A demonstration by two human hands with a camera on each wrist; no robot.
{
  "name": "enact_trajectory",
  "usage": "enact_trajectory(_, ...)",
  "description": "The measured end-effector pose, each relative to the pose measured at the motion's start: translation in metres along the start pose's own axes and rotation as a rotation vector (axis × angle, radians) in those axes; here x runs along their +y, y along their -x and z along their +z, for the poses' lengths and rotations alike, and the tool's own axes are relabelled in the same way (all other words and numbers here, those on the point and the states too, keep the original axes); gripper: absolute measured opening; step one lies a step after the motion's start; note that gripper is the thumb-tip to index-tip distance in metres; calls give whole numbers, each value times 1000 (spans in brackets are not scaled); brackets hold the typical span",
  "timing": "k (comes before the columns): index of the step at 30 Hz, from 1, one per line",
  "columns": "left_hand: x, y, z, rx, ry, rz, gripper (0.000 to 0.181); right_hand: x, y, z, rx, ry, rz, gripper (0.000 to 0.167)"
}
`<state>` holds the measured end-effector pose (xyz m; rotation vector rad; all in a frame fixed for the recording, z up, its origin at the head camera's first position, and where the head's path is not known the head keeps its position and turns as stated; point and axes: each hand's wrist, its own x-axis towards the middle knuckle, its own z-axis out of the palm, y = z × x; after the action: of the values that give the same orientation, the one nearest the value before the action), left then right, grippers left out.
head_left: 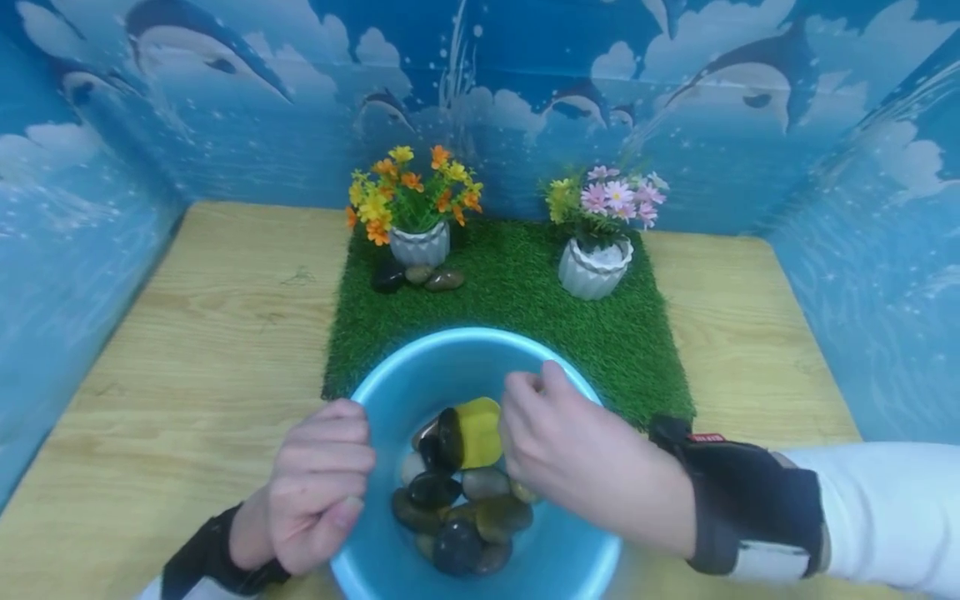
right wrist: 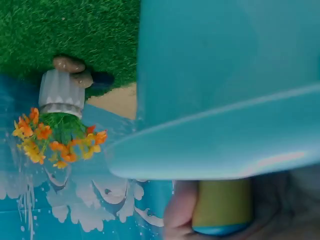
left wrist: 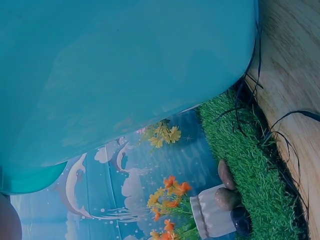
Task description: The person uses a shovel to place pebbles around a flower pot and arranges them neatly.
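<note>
A light-blue basin (head_left: 480, 335) holds several smooth pebbles (head_left: 457, 546), black, brown and pale. My left hand (head_left: 322, 487), fingers curled, holds the basin's left rim; in the left wrist view the basin's outer wall (left wrist: 125, 75) hides most of that hand. My right hand (head_left: 577, 458) is above the right side of the basin and grips the handle of a yellow shovel (head_left: 480, 432). The shovel's blade lies among the pebbles, beside a black one. In the right wrist view its yellow handle (right wrist: 222, 205) with a blue end shows within the hand.
Behind the basin lies a green turf mat (head_left: 510, 292) on a wooden table (head_left: 225, 333). On it stand a pot of orange and yellow flowers (head_left: 420, 243), with 3 pebbles (head_left: 418, 274) before it, and a pot of pink flowers (head_left: 595, 271). Dolphin-print walls (head_left: 495, 100) enclose the table.
</note>
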<state>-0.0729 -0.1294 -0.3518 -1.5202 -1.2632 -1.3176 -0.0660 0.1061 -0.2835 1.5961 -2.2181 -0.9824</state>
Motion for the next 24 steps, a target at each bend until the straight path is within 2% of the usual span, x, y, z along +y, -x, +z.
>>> enact_trajectory(4, -1, 0, 1, 13, 1, 16, 48, 6, -1, 3, 12, -4, -22, 21)
enact_trajectory(7, -2, -1, 1, 18, -3, 31, 48, 9, 1, 5, 44, -46, 1, 15)
enact_trajectory(10, -2, -1, 2, 19, -3, 34, 48, 9, 3, 9, 124, -190, 43, 11)
enact_trajectory(14, 0, -1, 1, 9, 2, 20, 48, 9, 4, 16, 239, -415, 75, 16)
enact_trajectory(24, 0, -1, 1, -4, 4, 6, 49, 22, 10, 27, 410, -613, 15, 19)
